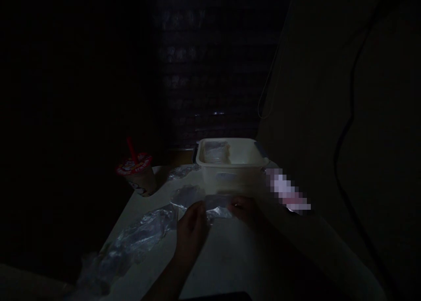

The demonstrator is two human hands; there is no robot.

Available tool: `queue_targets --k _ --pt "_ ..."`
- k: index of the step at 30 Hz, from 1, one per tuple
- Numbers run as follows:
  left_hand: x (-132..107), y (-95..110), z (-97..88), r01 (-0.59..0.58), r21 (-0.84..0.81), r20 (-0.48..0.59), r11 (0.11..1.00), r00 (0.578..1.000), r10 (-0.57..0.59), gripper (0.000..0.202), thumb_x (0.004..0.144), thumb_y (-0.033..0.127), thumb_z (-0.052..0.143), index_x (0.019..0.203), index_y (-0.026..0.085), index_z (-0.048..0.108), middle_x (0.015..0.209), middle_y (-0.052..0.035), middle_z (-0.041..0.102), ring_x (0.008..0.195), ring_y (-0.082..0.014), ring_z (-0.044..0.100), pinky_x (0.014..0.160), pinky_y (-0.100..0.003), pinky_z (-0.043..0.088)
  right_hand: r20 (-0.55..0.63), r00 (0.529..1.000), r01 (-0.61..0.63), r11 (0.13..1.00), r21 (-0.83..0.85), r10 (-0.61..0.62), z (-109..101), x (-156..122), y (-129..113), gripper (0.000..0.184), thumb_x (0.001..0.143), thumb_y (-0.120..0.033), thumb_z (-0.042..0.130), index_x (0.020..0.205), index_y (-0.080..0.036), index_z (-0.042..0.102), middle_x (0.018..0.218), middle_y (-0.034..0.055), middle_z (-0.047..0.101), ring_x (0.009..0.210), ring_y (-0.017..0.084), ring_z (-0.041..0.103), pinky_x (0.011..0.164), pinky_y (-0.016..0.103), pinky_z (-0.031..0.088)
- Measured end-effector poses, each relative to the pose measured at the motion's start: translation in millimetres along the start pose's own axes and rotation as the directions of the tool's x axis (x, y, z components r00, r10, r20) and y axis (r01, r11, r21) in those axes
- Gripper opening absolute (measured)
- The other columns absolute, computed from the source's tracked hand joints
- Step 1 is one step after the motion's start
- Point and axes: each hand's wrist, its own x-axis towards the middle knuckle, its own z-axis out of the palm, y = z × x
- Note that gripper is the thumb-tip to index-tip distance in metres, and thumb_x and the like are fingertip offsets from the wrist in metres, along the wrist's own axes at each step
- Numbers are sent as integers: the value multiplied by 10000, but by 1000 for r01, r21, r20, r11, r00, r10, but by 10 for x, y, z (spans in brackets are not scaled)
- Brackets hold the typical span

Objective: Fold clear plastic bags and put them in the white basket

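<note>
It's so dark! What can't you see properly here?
All in the head view:
Bright item at right: hidden by blocky squares.
Inside the tub: its front wall hides the near floor.
Dark thing below: cut off by the bottom edge.
Plastic piece: left hand and right hand cover parts.

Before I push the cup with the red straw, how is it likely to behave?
The cup could tip fairly easily, as it narrows toward its base. A leftward push might send it off the table, since it stands near the left edge. The straw may catch, rising above the lid.
</note>
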Motion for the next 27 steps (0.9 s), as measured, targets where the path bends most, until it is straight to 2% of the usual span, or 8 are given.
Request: queue_targets --k 3,6,8,13,17,21,24,27 --pt "2 32 -36 -256 310 -15 916 962 274 318 771 314 405 1033 165 506 1013 -93 570 910 -206 533 772 -359 429 -78 996 42 999 -28 -44 -155 71 -194 184 634 -305 474 524 -159 493 501 -31 459 487 77 411 465 191 308" --pt "23 30 -31 -386 513 59 767 907 418 357 762 305 412 1091 181 479 1084 -91 534 991 -227 486 823 -400 399 -181 983 33 999 -40 -40 -380 260 -430 209 619 -330 491 491 -167 464 453 -44 415 439 66 362 426 191 277" --pt "36 2 -15 -414 572 101 708 892 441 368 762 293 418 1112 189 464 1120 -87 511 1026 -227 461 838 -403 392 -242 968 60 997 -46 -69 -528 450 -585 228 585 -346 524 466 -169 445 421 -55 378 421 60 339 409 190 255" --pt "55 -144 14 -458 616 111 641 856 505 385 760 268 412 1134 185 443 1116 -88 516 1021 -224 464 818 -395 414 -278 955 -70 990 125 103 -719 991 -865 212 627 -315 481 490 -174 401 390 -87 338 348 37 298 366 179 229" --pt "94 -336 47 -494 618 101 611 821 562 406 753 274 415 1151 196 426 1130 -77 511 1019 -224 467 809 -386 420 -284 942 -172 984 46 178 -685 1354 -932 240 639 -181 479 426 -167 370 315 -97 289 292 28 253 337 186 196" --pt "144 -493 97 -492 605 29 626 799 600 405 759 292 385 1147 187 433 1120 -82 514 1016 -229 467 802 -384 420 -292 931 -250 965 -80 217 -584 1601 -924 273 637 -107 519 404 -146 382 307 -108 269 289 18 259 346 175 230" --pt "145 -508 122 -496 595 30 632 800 600 395 761 296 376 1131 178 450 1096 -86 529 1008 -228 472 800 -380 418 -287 927 -304 932 -197 242 -515 1733 -892 227 695 -154 532 488 -120 446 405 -94 383 352 20 346 382 160 302" --pt "112 -454 141 -452 593 9 666 831 556 385 768 294 367 1126 181 454 1109 -85 519 1028 -228 456 832 -394 391 -300 923 -334 890 -309 242 -478 1819 -827 130 656 -170 575 555 -114 517 525 -41 510 482 59 480 439 175 354"
